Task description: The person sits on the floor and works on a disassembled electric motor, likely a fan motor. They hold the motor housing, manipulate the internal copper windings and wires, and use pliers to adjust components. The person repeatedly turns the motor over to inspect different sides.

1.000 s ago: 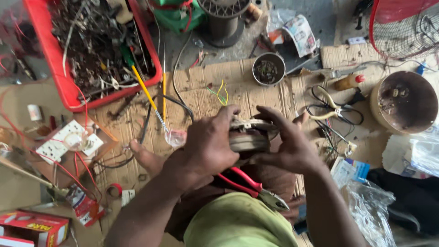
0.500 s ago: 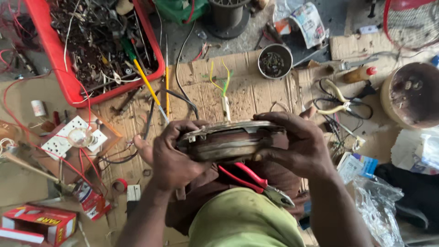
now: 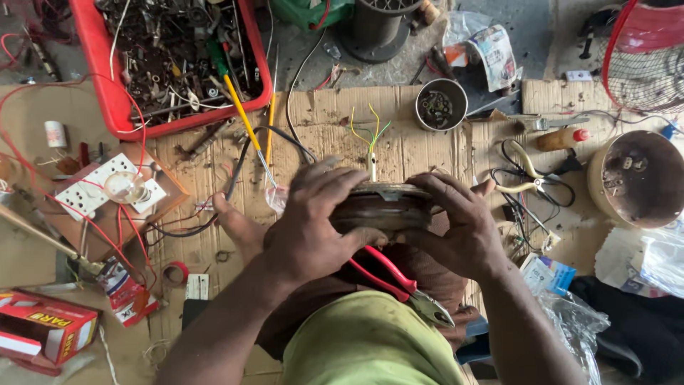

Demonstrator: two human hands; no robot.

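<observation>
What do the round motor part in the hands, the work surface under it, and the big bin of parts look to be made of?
Round motor part: probably metal, dull brown with a grey plate, grimy. Work surface: corrugated cardboard, tan, creased and torn. Bin: likely plastic, uniform red with a smooth rim.

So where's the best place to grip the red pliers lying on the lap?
Probably by the red handles, coming from the left. The pliers lie slanted, handles up-left under the left hand, metal jaws down-right at the shirt edge. The handles are long and coated; the nose is short and tapered. The motor partly covers the handle ends.
</observation>
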